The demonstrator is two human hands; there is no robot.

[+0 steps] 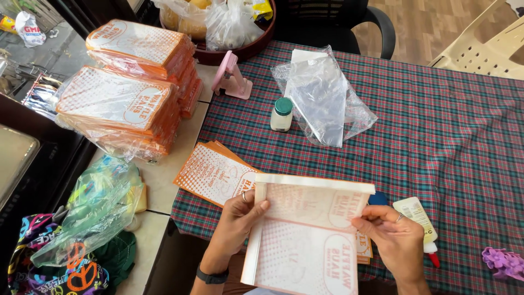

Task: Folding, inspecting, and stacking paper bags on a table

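Two hands hold one flat paper bag (308, 235), white with an orange dotted print, just above the near edge of the worktop (436, 136), which is covered in a red and green plaid cloth. The left hand (237, 218) pinches the bag's left side fold between thumb and fingers near the top corner. The right hand (396, 237) has its fingers closed on the right edge, thumb on the printed face. The bag's top flap is turned back, showing a pale strip along the upper edge.

Beneath the bag lies a fanned pile of loose bags (215, 172) of the same print, touching it at the left. A glue bottle (420, 221) with a red tip lies just beside the right hand, and a small white bottle with a green cap (282, 114) stands well apart, farther back, next to a crumpled clear plastic bag (322, 101). Wrapped stacks of bags (125, 93) sit on the tiled ledge to the left.

Folding this well seems to call for keeping both edges taut and square, so the flap creases straight across. The left pinch looks best held firm while the right hand smooths the fold flat, with the pile below left undisturbed.
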